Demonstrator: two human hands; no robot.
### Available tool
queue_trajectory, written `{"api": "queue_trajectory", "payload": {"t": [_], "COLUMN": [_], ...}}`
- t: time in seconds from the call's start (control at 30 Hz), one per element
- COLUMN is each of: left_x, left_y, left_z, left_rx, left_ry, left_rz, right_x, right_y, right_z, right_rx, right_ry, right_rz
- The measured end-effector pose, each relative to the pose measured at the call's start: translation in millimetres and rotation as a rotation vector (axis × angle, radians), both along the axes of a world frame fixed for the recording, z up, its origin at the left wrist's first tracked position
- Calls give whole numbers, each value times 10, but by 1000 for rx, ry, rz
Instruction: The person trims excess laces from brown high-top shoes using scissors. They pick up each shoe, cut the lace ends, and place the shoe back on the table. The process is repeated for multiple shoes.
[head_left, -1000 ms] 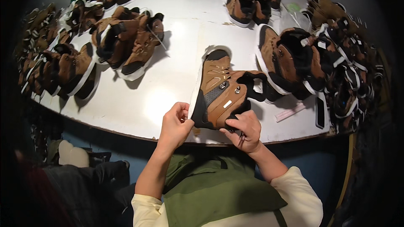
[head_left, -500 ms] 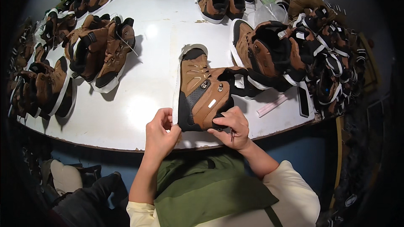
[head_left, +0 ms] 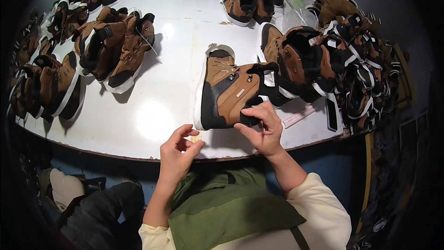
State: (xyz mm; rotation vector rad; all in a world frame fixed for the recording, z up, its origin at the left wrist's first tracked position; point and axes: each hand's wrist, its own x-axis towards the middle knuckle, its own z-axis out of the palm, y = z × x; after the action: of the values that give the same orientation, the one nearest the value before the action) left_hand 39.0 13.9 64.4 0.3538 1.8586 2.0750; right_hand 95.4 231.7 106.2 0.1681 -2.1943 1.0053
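Note:
A brown and black hiking boot [head_left: 231, 93] with a white sole lies on its side, its toe pointing away from me and its sole to the left. My right hand [head_left: 267, 132] pinches the back of its collar between thumb and fingers. My left hand [head_left: 178, 152] is just below the heel, apart from the boot. Its thumb and forefinger are curved with a gap between them, and I see nothing held there. The boot's opening faces right, next to another brown boot [head_left: 292, 59].
More boots [head_left: 111, 46] stand on the left of the white table [head_left: 175, 83], with others [head_left: 245, 7] at the far edge. At right are a dense pile of footwear [head_left: 363, 65], a dark phone [head_left: 331, 113] and a pink-white strip [head_left: 298, 116]. A person's dark-clothed leg [head_left: 101, 213] shows lower left.
My left hand has let go of the boot's heel and dropped slightly away. The boot, still in my right hand, has shifted a little away from me and to the right.

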Motion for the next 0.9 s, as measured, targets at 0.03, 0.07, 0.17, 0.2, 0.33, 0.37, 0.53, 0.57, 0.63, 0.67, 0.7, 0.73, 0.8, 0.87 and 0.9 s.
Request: {"api": "queue_trajectory", "payload": {"t": [0.03, 0.07, 0.17, 0.2, 0.33, 0.37, 0.53, 0.57, 0.63, 0.67, 0.7, 0.73, 0.8, 0.87, 0.9], "left_x": [2, 2, 0, 3, 20, 43, 30, 4, 40, 52, 52, 39, 20, -5, -42], "left_y": [5, 7, 33, 36, -11, -61, -472, -537, -617, -632, -630, -606, -538, -433, -410], "left_z": [12, 35, 59, 61, 102, 144, 129, 81, 33, -16, -28, -21, 43, 158, 179], "left_rx": [-6, -11, -55, -74, -72, -49, -43, -27, -280, -431, -478, -521, -483, -314, -243], "left_ry": [-9, -17, -9, -1, 71, 96, 443, 358, 368, 508, 593, 681, 761, 748, 823], "left_rz": [-7, -14, -4, 6, 6, -10, -379, -545, -623, -598, -538, -474, -351, -238, -213], "right_x": [-5, -7, -19, -32, -40, -44, -84, -99, -129, -131, -124, -131, -170, -205, -206], "right_y": [8, 11, 11, 9, -7, -4, 41, 56, 82, 81, 74, 76, 93, 116, 107], "right_z": [-2, 9, 41, 52, 88, 96, 163, 184, 224, 251, 292, 338, 405, 455, 541], "right_rx": [2, 11, 32, 37, 29, 40, 74, 74, 73, 66, 58, 54, 55, 27, 36], "right_ry": [-6, -8, 4, 21, 28, 28, 26, 24, 21, -10, -40, -68, -40, -37, -77], "right_rz": [-1, 0, 10, 18, 32, 34, 37, 33, 27, 14, -1, -16, 5, 18, 23]}}
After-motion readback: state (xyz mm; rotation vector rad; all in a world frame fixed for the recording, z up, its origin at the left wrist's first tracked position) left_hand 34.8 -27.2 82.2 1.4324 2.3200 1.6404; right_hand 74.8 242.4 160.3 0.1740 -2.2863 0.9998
